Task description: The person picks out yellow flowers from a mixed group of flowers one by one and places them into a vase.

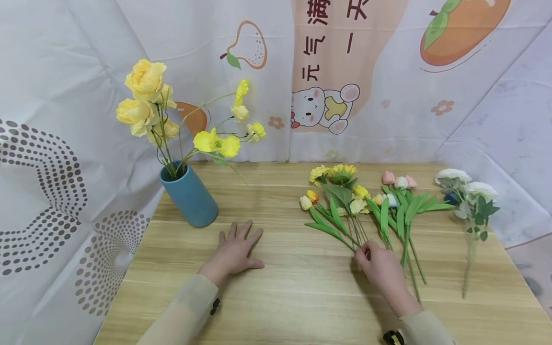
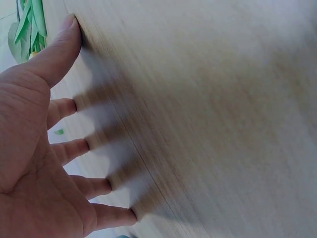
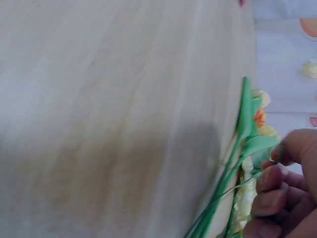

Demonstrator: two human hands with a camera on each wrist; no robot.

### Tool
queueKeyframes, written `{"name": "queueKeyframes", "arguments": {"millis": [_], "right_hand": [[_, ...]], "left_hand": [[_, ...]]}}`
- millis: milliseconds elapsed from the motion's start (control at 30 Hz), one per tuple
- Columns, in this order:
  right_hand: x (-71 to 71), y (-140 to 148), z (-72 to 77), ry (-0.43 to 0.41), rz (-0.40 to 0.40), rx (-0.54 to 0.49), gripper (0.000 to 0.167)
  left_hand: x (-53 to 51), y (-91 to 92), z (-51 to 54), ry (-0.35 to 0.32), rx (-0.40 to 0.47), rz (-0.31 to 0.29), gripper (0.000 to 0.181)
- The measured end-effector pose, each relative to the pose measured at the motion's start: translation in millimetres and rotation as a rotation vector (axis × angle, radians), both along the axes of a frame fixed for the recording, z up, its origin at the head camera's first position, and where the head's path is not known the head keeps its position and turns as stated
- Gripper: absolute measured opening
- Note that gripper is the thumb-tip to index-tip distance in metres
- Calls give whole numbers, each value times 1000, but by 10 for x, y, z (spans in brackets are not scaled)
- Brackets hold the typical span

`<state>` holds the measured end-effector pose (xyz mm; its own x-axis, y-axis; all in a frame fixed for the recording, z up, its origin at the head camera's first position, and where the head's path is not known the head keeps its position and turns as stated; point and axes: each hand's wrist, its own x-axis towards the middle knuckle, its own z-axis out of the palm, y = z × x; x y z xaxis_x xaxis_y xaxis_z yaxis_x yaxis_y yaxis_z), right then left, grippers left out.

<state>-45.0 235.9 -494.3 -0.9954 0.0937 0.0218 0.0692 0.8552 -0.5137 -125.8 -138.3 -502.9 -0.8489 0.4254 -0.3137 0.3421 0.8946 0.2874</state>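
My left hand rests on the table with its fingers spread; in the left wrist view the fingertips touch the wood. Behind it stands a blue vase holding pale yellow flowers and bright yellow flowers on thin stems. On the right, my right hand pinches a thin flower stem at the lower end of a yellow bunch. That bunch has a sunflower and other yellow blooms. Which bloom the pinched stem belongs to, I cannot tell. White and orange tulips lie beside the bunch.
Right of my right hand lie pink and white tulips with long green stems. White flowers lie near the right side of the wooden table. A printed cloth hangs behind the table.
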Motion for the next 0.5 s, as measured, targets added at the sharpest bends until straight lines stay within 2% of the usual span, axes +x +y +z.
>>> {"name": "queueKeyframes", "arguments": {"millis": [233,333,500], "right_hand": [[-87,-77,213,72,-104,-193,22],[-134,-87,309,64,-139,-262,27],[-207,-99,449,76,-142,-282,30]], "left_hand": [[10,5,24,-1,-4,-13,94],[6,2,11,5,-11,-17,94],[1,-5,-1,12,-8,-20,94]]}}
